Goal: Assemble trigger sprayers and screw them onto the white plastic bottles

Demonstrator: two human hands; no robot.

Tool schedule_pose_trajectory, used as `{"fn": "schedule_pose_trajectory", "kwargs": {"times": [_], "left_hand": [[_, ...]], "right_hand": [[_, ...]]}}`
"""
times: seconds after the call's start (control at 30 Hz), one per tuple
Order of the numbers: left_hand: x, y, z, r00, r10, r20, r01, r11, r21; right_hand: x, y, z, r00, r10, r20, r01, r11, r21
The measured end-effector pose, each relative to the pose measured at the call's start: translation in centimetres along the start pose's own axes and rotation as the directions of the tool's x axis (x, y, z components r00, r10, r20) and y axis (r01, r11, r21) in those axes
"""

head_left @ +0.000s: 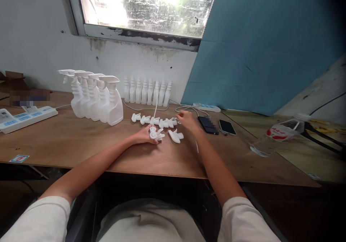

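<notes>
My left hand (pixel 143 135) is closed around a white trigger spray head (pixel 156 134) just above the table. A thin white tube (pixel 156 106) rises behind that head; I cannot tell whether it is joined on. Fingers pinched, my right hand (pixel 187 120) hovers by the right end of a row of white spray heads (pixel 146 119). What it holds, if anything, is too small to make out. Between my hands and slightly nearer me lies a loose spray head (pixel 175 136). Another thin white tube (pixel 196 146) shows beside my right forearm.
Several white spray bottles with heads (pixel 115 105) stand at the left. Slim white bottles without heads (pixel 148 92) line the wall. Power strips (pixel 32 116), cables, two phones (pixel 227 127) and a tilted clear plastic bottle (pixel 281 135) are also on the wooden table (pixel 167 162).
</notes>
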State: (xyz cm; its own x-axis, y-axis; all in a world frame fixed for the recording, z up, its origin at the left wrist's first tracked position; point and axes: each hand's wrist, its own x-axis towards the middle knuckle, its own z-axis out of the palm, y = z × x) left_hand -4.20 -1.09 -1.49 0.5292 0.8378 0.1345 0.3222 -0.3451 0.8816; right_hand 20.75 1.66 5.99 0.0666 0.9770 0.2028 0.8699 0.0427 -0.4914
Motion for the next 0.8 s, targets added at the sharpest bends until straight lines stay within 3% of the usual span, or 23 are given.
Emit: {"fn": "schedule_pose_trajectory", "kwargs": {"times": [0.1,0.23,0.47,0.7,0.77,0.8], "left_hand": [[-0.2,0.3,-0.1,0.999,0.017,0.034,-0.016,0.999,-0.031],[-0.5,0.7,-0.2,0.997,0.051,0.057,-0.048,0.998,-0.051],[-0.6,0.9,-0.1,0.997,0.032,0.068,-0.026,0.996,-0.081],[-0.2,0.1,0.2,0.999,0.020,0.038,-0.016,0.996,-0.091],[-0.1,-0.1,0.2,0.999,0.020,0.037,-0.017,0.996,-0.090],[-0.1,-0.2,0.2,0.999,0.022,0.037,-0.019,0.996,-0.090]], "right_hand": [[0.0,4.2,-1.2,0.986,0.166,0.021,-0.158,0.965,-0.207],[0.1,6.5,-0.5,0.961,0.264,0.081,-0.221,0.912,-0.345],[0.4,6.4,0.0,0.956,0.267,0.118,-0.197,0.887,-0.418],[0.0,5.7,-0.4,0.963,0.268,0.040,-0.235,0.899,-0.370],[0.0,5.1,-1.1,0.971,0.238,-0.020,-0.235,0.935,-0.267],[0.0,4.5,-1.5,0.977,0.205,-0.065,-0.212,0.970,-0.120]]}}
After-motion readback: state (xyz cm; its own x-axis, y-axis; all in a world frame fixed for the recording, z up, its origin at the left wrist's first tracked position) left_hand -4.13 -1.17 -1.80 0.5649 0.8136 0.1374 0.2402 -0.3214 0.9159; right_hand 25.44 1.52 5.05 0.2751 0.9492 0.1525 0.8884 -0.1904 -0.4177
